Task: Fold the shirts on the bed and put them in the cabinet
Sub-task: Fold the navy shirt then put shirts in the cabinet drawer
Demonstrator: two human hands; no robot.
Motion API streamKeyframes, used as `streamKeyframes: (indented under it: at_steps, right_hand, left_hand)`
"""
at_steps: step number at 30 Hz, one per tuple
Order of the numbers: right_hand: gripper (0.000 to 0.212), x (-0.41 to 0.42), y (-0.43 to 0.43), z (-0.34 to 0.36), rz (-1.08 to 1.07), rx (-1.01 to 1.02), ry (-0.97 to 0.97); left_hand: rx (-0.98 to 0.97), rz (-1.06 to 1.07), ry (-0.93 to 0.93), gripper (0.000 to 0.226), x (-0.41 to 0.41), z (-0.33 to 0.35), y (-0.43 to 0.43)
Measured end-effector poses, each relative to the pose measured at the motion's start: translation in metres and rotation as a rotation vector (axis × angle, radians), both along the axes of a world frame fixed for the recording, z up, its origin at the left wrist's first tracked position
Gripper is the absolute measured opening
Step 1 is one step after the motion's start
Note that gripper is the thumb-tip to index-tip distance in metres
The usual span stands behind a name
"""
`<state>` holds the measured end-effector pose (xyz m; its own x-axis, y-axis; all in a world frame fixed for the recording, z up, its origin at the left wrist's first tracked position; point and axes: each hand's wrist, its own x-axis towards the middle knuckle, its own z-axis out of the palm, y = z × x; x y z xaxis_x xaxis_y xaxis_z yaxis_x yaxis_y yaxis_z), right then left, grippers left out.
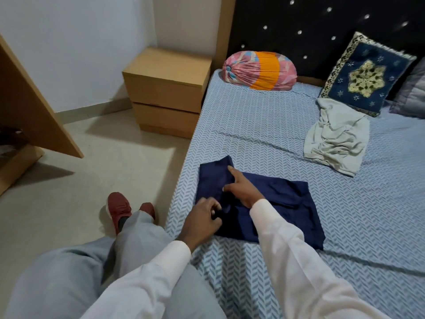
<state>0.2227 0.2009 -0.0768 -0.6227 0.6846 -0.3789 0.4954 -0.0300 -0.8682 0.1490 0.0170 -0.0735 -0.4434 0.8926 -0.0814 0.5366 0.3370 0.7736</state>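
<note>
Two white sleeves point(299, 261) reach forward from the bottom edge, above grey trousers point(69, 272) and a pair of red shoes point(118, 208) on the floor point(69, 180) to the left of the hands. The left hand point(202, 217) has its fingers curled and pinches the near left edge of a navy shirt point(280, 203), which lies partly folded and flat on the bed point(253, 125) directly under both hands. The right hand point(243, 189), just beyond the left one, rests on top of the same shirt with its forefinger stretched straight out and its thumb spread to the side, pressing the cloth down where a folded flap sticks out toward the far left; its other fingers are hidden. Well beyond the right hand and off to its right, a pale grey shirt point(338, 139) lies crumpled on the bed. Just behind that shirt a dark blue embroidered cushion point(365, 77) leans on the black studded headboard point(299, 19). Far ahead of the hands a pink and orange bolster point(259, 71) lies at the head of the bed. To the left of it, beside the bed, stands a wooden nightstand point(165, 88) with two drawers. Far left of the hands, a slanting wooden panel point(30, 107) fills the edge of the view.
</note>
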Motion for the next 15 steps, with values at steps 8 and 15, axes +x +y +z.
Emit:
streamKeyframes:
  at_steps: [8,15]
  right_hand:
    - [0.085,0.1,0.055,-0.006,-0.28,-0.115,0.125]
    - [0.079,0.175,0.081,-0.01,-0.463,-0.139,0.098]
  left_hand:
    - [-0.163,-0.121,0.381,0.081,0.02,-0.032,0.019]
    - [-0.155,-0.254,0.41,0.054,0.053,-0.033,0.039]
